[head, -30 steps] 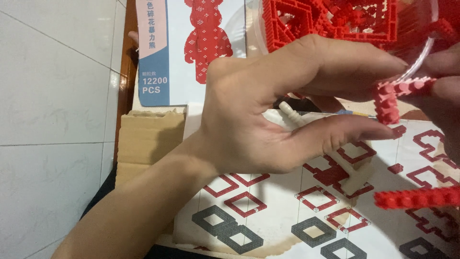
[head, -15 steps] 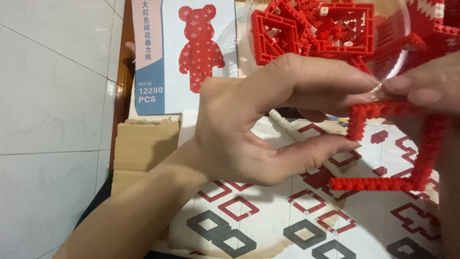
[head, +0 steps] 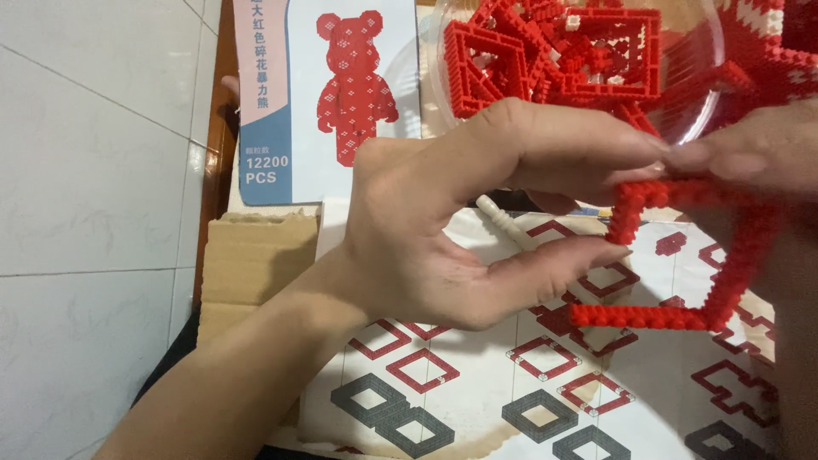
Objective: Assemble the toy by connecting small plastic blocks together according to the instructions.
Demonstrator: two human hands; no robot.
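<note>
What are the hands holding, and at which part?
Both hands, left and right, pinch a red brick frame at its upper edge.

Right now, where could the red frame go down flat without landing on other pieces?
Most open: the printed sheet below the left hand, toward the cardboard. The booklet top left also lies uncovered. Crowded: the clear bowl heaped with red frames, and around the right hand holding the frame.

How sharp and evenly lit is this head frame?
Head view: soft, even light; left hand and red brick frame reasonably sharp; right hand close, blurred, cut by the edge; faint glare on the clear bowl; soft shadow beneath the left hand.
</note>
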